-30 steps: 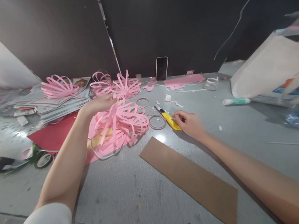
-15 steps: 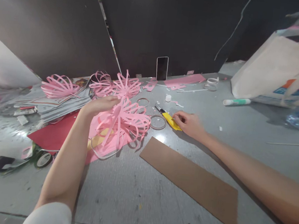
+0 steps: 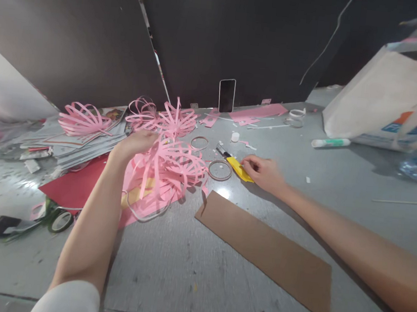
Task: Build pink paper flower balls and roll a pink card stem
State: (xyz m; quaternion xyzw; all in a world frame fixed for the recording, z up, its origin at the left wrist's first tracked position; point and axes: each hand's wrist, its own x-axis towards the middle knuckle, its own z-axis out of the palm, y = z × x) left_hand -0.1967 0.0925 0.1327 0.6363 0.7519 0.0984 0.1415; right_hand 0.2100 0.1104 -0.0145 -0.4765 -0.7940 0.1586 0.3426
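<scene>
My left hand point(image 3: 135, 143) is closed on a pink paper flower point(image 3: 170, 164) made of looped strips and holds it just above pink paper on the grey table point(image 3: 181, 272). My right hand point(image 3: 264, 173) rests on the table with its fingers curled on the end of a yellow utility knife point(image 3: 237, 167). A tape ring point(image 3: 220, 170) lies between the flower and the knife. A brown cardboard strip point(image 3: 268, 254) lies flat in front of my right forearm.
More pink paper flowers point(image 3: 175, 118) point(image 3: 81, 120) sit at the back left on a pile of papers. A phone point(image 3: 226, 95) leans on the dark wall. A glue stick point(image 3: 329, 142) and a white bag point(image 3: 389, 95) are at the right. Tape rolls point(image 3: 60, 221) lie at the left.
My left hand has turned and slightly lowered the pink flower, so its strips spread differently. My right hand has stayed on the yellow knife.
</scene>
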